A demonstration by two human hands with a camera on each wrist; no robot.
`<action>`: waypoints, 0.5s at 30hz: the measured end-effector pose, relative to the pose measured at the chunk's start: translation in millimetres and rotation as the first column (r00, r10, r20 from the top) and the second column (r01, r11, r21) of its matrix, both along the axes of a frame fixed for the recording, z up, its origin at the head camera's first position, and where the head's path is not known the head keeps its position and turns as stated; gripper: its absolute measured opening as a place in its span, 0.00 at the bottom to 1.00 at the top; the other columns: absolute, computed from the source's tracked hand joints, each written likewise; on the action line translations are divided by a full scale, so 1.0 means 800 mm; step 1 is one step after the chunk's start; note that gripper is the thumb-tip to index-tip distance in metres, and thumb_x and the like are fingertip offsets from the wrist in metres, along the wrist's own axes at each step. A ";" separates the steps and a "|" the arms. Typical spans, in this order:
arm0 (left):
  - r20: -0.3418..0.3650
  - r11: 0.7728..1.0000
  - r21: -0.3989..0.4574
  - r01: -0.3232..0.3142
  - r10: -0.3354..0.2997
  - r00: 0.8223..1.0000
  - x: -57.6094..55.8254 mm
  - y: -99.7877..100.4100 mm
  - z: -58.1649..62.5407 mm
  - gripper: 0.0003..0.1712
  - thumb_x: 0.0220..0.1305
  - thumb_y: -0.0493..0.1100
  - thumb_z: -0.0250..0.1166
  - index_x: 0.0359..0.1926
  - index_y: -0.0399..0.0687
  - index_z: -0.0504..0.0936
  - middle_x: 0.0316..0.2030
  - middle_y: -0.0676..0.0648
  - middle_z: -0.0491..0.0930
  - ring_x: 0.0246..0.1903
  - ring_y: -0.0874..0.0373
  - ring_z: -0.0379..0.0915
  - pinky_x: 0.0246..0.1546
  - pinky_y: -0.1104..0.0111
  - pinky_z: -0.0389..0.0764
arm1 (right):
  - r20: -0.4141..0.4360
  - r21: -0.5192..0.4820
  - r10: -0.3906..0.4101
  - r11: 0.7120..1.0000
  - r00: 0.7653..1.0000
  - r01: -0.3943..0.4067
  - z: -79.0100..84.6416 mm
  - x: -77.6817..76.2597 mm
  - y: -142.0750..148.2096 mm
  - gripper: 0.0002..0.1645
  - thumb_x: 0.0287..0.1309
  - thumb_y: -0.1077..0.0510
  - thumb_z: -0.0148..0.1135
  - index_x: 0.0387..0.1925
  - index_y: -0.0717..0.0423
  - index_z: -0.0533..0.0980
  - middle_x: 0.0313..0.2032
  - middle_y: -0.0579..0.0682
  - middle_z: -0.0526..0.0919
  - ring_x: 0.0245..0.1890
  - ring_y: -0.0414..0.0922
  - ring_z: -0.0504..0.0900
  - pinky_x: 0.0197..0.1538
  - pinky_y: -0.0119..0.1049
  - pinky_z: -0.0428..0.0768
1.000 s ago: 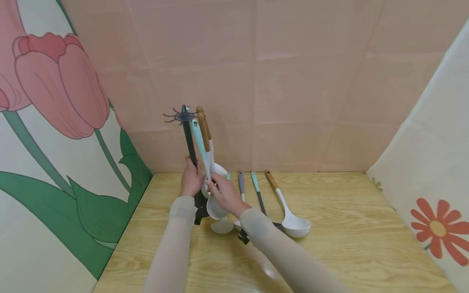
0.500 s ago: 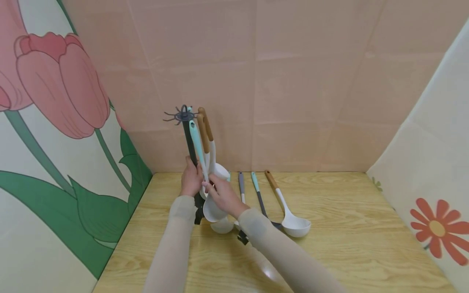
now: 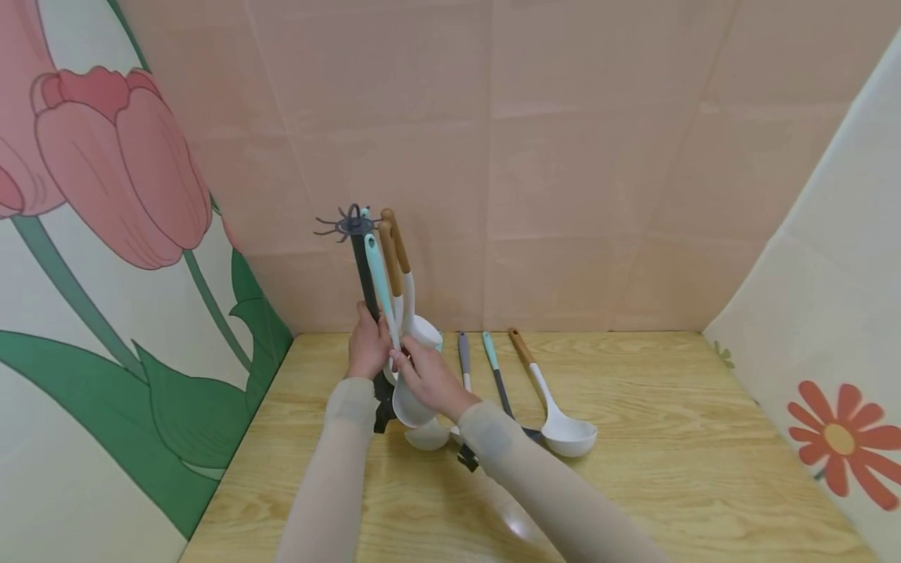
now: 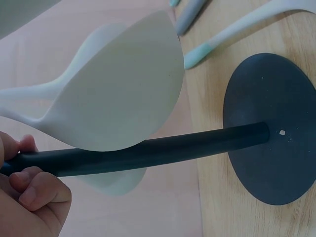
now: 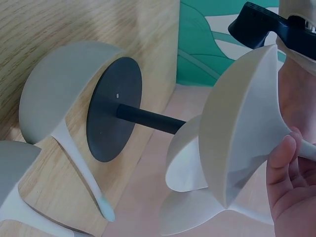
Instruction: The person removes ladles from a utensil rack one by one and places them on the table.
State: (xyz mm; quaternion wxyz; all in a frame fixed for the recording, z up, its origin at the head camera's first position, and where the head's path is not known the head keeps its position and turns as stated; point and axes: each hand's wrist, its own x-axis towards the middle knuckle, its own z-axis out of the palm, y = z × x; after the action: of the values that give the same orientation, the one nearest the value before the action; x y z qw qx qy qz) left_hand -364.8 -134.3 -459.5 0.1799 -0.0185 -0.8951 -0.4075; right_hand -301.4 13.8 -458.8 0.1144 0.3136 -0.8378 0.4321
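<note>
At the left part of a wooden table [image 3: 669,407]: one black stand, its post [image 3: 364,270] upright, its base [image 4: 271,163] resting on the wood. Left hand [image 3: 367,344]: fingers curled round the post; best kept firm, since side loads could tip it. Right hand [image 3: 431,375]: thumb and fingers pinching the white neck of a teal-handled ladle [image 3: 378,274], bowl downward, handle end just below the hook ring [image 3: 353,224]. Whether its hole is on a hook cannot be told. Apparent step, hanging: hole to be lined up with a hook tip, handle raised, then lowered gently; weight to be tested before release. Close by: two brown handles [image 3: 389,258], which the bowl could knock. Right of the stand, lying: one brown-handled ladle [image 3: 566,434], one grey-handled utensil [image 3: 464,352].
</note>
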 end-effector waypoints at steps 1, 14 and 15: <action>0.003 1.000 -0.001 0.002 -0.002 1.000 0.000 0.000 0.000 0.20 0.77 0.46 0.47 0.62 0.41 0.59 0.41 0.28 0.81 0.42 0.32 0.79 0.45 0.43 0.75 | 0.002 -0.001 -0.001 1.000 1.000 0.001 0.000 0.000 0.000 0.11 0.77 0.54 0.47 0.40 0.55 0.72 0.32 0.49 0.82 0.30 0.39 0.76 0.36 0.33 0.74; 0.052 1.000 0.008 0.012 -0.012 0.999 0.004 0.001 0.005 0.24 0.78 0.47 0.47 0.66 0.40 0.56 0.45 0.29 0.80 0.43 0.35 0.79 0.45 0.45 0.77 | 0.008 0.004 -0.004 1.000 1.000 0.004 0.005 0.004 -0.001 0.11 0.77 0.55 0.47 0.40 0.55 0.73 0.31 0.48 0.83 0.28 0.39 0.75 0.34 0.32 0.75; 0.053 1.000 0.011 0.010 -0.011 0.999 0.004 0.001 0.005 0.23 0.78 0.47 0.47 0.66 0.40 0.56 0.45 0.29 0.80 0.43 0.34 0.79 0.45 0.45 0.77 | 0.006 0.004 -0.004 1.000 1.000 0.004 0.005 0.004 -0.001 0.11 0.77 0.55 0.47 0.40 0.55 0.73 0.31 0.48 0.83 0.28 0.39 0.75 0.34 0.32 0.75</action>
State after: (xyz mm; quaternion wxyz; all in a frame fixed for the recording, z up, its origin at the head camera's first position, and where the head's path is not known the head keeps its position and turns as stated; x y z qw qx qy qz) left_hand -361.8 -133.4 -455.6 0.1539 -0.0113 -0.8973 -0.4135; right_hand -298.1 13.1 -454.5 0.1120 0.3109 -0.8396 0.4312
